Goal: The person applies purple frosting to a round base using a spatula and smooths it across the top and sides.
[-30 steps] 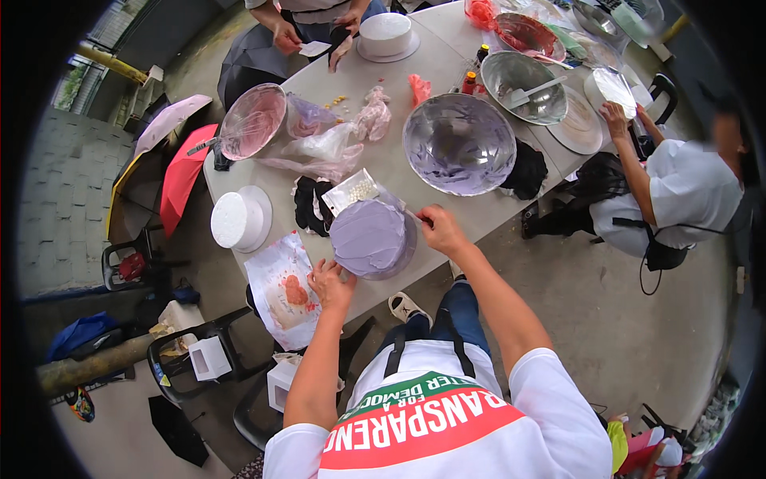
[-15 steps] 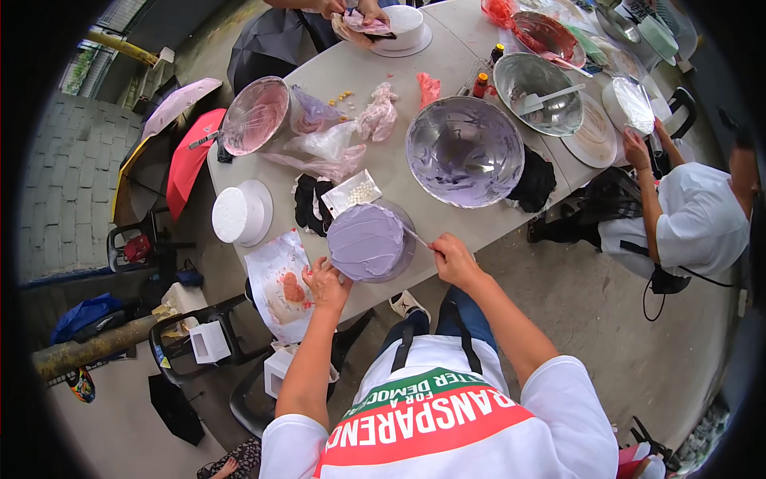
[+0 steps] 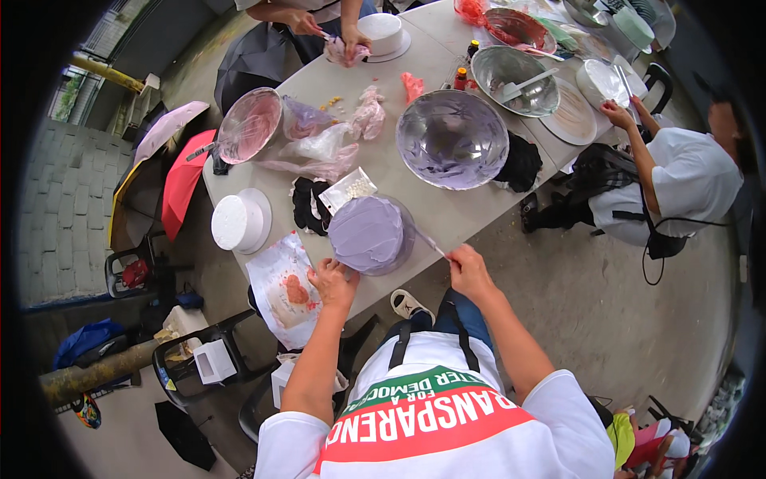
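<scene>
A round cake (image 3: 369, 233) covered in lilac frosting sits near the table's front edge. My right hand (image 3: 469, 270) pinches the handle of a thin metal spatula (image 3: 431, 241), whose blade meets the cake's right side. My left hand (image 3: 333, 278) rests at the cake's lower left edge with fingers apart. A sheet with a pink smudge (image 3: 284, 291) lies left of it. Behind the cake are a packet of white pearls (image 3: 348, 188) and black cloths (image 3: 307, 206). A large lilac-smeared steel bowl (image 3: 451, 136) stands farther back, and a white cake form (image 3: 238, 219) is at left.
The table (image 3: 471, 219) also holds a pink bowl (image 3: 249, 124), crumpled bags (image 3: 323, 160) and a grey bowl (image 3: 515, 80). Co-workers' hands work at top (image 3: 351, 40) and right (image 3: 618, 112). Chairs (image 3: 191, 359) and umbrellas (image 3: 183, 180) stand left; a person occupies the right.
My right hand has moved down and to the right, drawing the spatula outward along the cake's side. The far co-worker's hands now handle a pink bag instead of a white card.
</scene>
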Motion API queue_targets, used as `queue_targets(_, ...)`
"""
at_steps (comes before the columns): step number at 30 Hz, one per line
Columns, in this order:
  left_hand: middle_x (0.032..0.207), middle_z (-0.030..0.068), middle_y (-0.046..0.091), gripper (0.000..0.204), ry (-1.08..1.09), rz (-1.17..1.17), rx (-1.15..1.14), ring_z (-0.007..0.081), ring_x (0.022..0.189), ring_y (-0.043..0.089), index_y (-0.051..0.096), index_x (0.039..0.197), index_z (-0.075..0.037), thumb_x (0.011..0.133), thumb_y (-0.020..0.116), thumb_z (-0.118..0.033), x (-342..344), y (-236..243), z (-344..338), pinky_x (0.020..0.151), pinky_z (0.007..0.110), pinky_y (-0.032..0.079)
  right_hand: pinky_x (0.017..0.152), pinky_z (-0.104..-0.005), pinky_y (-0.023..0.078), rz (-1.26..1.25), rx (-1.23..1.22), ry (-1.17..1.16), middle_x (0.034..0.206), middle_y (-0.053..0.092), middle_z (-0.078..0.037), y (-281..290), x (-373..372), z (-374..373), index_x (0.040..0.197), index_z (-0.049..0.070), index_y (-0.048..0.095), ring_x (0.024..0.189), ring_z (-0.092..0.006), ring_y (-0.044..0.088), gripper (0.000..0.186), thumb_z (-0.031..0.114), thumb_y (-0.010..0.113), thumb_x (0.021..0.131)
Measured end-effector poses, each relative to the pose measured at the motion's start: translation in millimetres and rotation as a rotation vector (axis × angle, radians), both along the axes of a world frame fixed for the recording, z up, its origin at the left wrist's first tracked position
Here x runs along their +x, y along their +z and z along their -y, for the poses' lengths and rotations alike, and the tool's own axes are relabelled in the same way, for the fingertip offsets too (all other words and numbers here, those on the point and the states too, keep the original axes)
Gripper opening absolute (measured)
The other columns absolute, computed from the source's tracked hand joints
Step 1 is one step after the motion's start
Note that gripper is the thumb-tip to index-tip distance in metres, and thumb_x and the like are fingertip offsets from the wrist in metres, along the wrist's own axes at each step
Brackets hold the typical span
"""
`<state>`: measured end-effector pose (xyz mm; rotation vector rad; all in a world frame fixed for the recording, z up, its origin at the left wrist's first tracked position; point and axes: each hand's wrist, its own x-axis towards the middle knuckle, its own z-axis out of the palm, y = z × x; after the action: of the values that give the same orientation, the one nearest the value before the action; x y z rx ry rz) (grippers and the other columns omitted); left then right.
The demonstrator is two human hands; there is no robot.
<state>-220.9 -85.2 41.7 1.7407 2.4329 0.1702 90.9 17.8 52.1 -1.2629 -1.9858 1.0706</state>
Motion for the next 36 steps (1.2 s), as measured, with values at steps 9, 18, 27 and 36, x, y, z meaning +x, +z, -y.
queue_targets(9,0.112,0.0021,0.071,0.034,0.027,0.004,0.000,0.0254,0.116,0.056,0.076,0.096,-0.010,0.069,0.081,-0.030,-1.0,-6.0,2.6,0.104,0.059,0.027,0.076,-0.0454,0.050,0.047,0.066,0.030,0.091,0.061,-0.021,17.0,-34.8,27.0,0.089,-0.002,0.066,0.088,-0.0413,0.061,0.015,-0.008,0.059,0.078)
queue_targets(18,0.117,0.0004,0.070,0.036,0.023,0.011,-0.001,0.0251,0.118,0.054,0.076,0.098,-0.009,0.070,0.081,-0.031,4.9,-4.4,-1.7,0.106,0.059,0.026,0.076,-0.0448,0.051,0.068,0.151,-0.105,0.089,0.060,-0.022,6.2,-28.5,33.0,0.090,-0.001,0.066,0.086,-0.0414,0.061,0.013,-0.006,0.060,0.079)
queue_targets(27,0.117,0.0002,0.069,0.031,0.041,0.037,0.045,0.0254,0.115,0.055,0.076,0.096,-0.009,0.074,0.078,-0.030,18.2,-12.2,19.8,0.109,0.060,0.024,0.068,-0.0379,0.052,0.014,0.072,-0.250,0.085,0.062,-0.019,44.0,1.7,66.2,0.092,-0.003,0.068,0.075,-0.0332,0.064,0.016,-0.008,0.059,0.080)
queue_targets(36,0.104,0.0000,0.069,0.020,0.034,0.203,0.410,0.0264,0.106,0.058,0.073,0.088,-0.012,0.070,0.078,-0.020,70.1,-26.0,52.4,0.099,0.048,0.034,0.063,-0.0312,0.051,-0.034,0.109,-0.254,0.089,0.062,-0.016,80.9,-33.9,26.2,0.097,-0.004,0.067,0.070,-0.0240,0.063,0.017,-0.007,0.059,0.082)
